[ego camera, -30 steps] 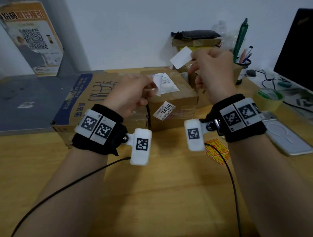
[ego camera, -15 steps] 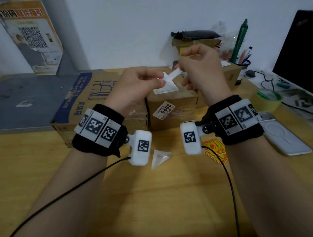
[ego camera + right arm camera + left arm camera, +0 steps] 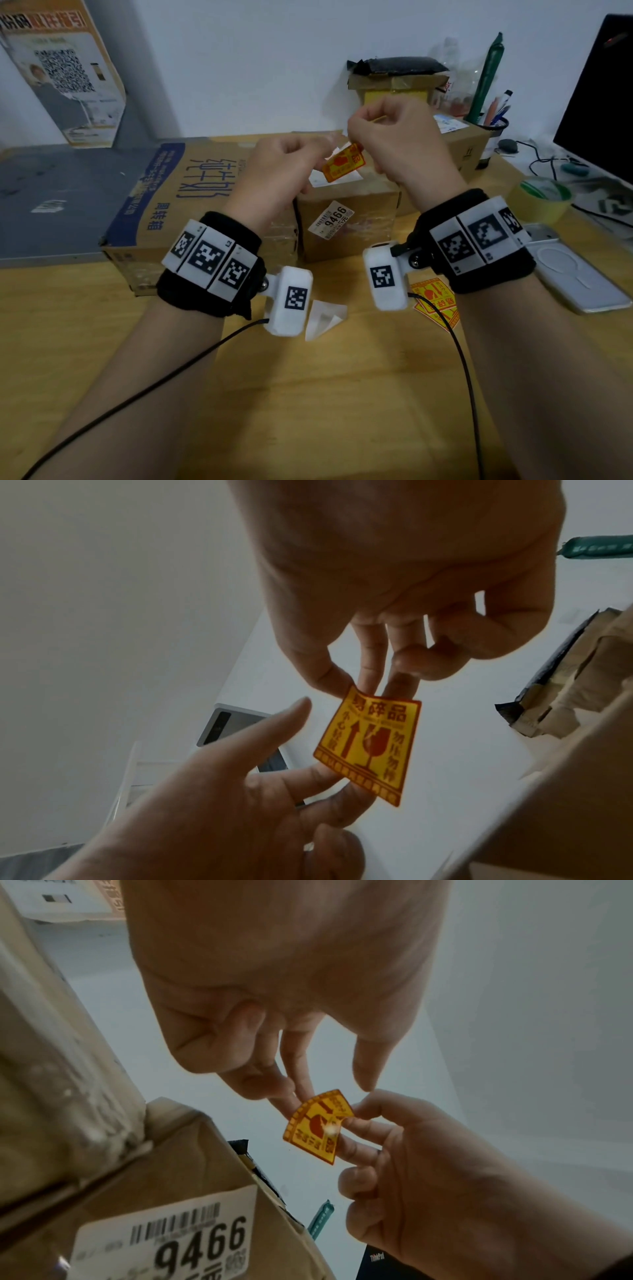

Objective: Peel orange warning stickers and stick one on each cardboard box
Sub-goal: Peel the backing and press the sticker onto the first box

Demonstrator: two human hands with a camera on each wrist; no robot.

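Both hands hold one orange warning sticker (image 3: 343, 163) in the air above the middle cardboard box (image 3: 346, 212), the one with a 9466 label. My right hand (image 3: 363, 685) pinches its top edge. My left hand (image 3: 291, 1088) has curled fingers, and their tips hold the opposite edge from behind, thumb apart. The sticker (image 3: 371, 744) shows a broken-glass symbol and is slightly curled. A large milk carton box (image 3: 191, 192) lies on the left, and another box (image 3: 469, 150) stands on the right. Spare orange stickers (image 3: 435, 298) lie on the table under my right wrist.
A peeled white backing paper (image 3: 323, 317) lies on the wooden table near my left wrist. A phone (image 3: 575, 274), a tape roll (image 3: 541, 198), a pen cup (image 3: 493, 126), cables and a monitor (image 3: 603, 102) crowd the right side. A further box (image 3: 394, 82) with a black bag on top stands at the back.
The white backing came off and dropped onto the table. The hands have drawn close together, and the sticker's orange face now shows between them.
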